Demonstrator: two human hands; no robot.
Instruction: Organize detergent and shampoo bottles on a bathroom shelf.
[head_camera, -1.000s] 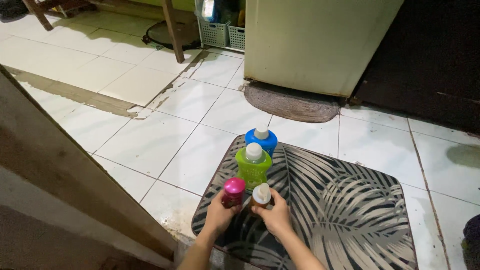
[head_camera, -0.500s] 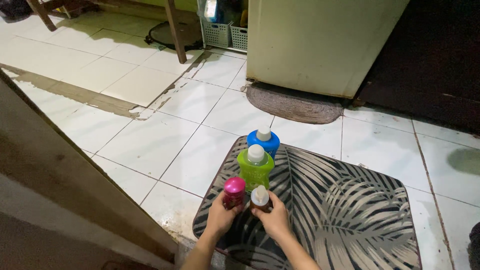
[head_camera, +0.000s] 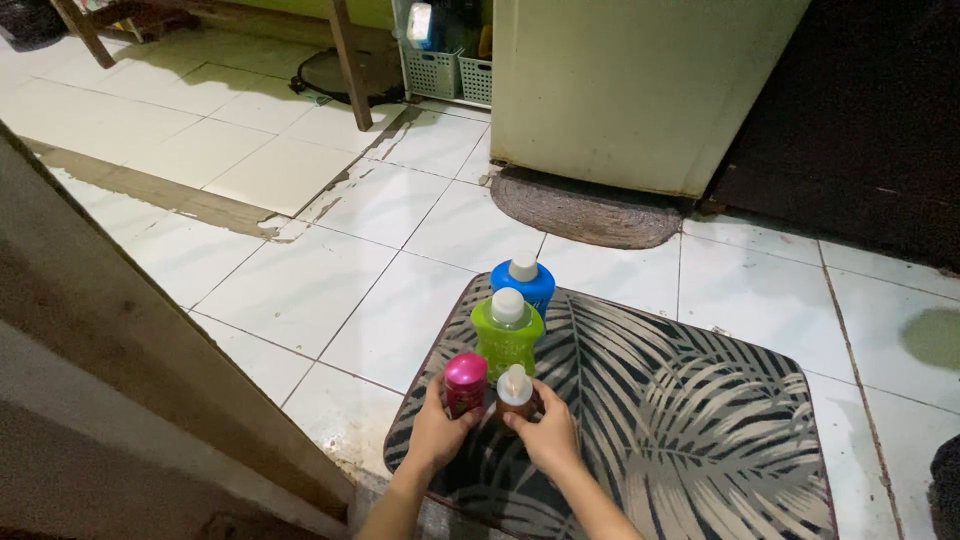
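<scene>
Seen from the head camera, the left hand (head_camera: 437, 428) wraps its fingers around a small bottle with a magenta cap (head_camera: 465, 384), and the right hand (head_camera: 545, 432) grips a small brown bottle with a white cap (head_camera: 515, 393) just beside it. Both bottles stand upright on a leaf-patterned mat (head_camera: 680, 420) (near its left edge). Behind them stand a green bottle (head_camera: 507, 334) and a blue bottle (head_camera: 523, 281), both white-capped. Farther back, a cream refrigerator (head_camera: 630, 90) stands on the white tiled floor (head_camera: 300, 280).
</scene>
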